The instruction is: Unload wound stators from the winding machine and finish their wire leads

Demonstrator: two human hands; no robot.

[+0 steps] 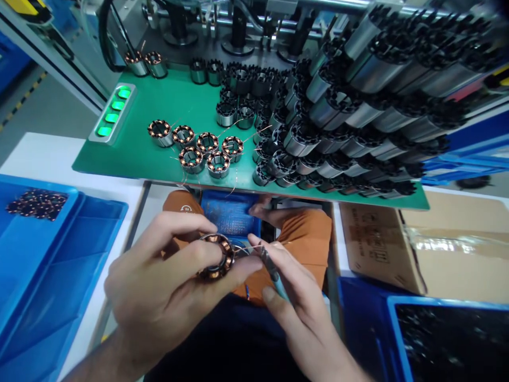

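My left hand (170, 276) is closed around a copper-wound motor stator (226, 254), its fingers over the rim and inside the ring. Thin copper wire (249, 248) runs from the stator's right side toward my right hand (298, 297). That hand is wrapped around wire cutters (271, 265) with metal jaws and a pale teal handle. The jaw tips are at the wire, close to my left thumb; whether they grip it I cannot make out. Above my hands, several wound stators (191, 159) with loose wire ends stand on the green work surface (139, 106).
Unwound stator cores (330, 138) are stacked high on the right of the green surface. Behind stands a machine (238, 32); a strip of green-lit buttons (113, 114) lies left. Blue bins (47, 265) flank me, and a cardboard box (457, 244) sits at right.
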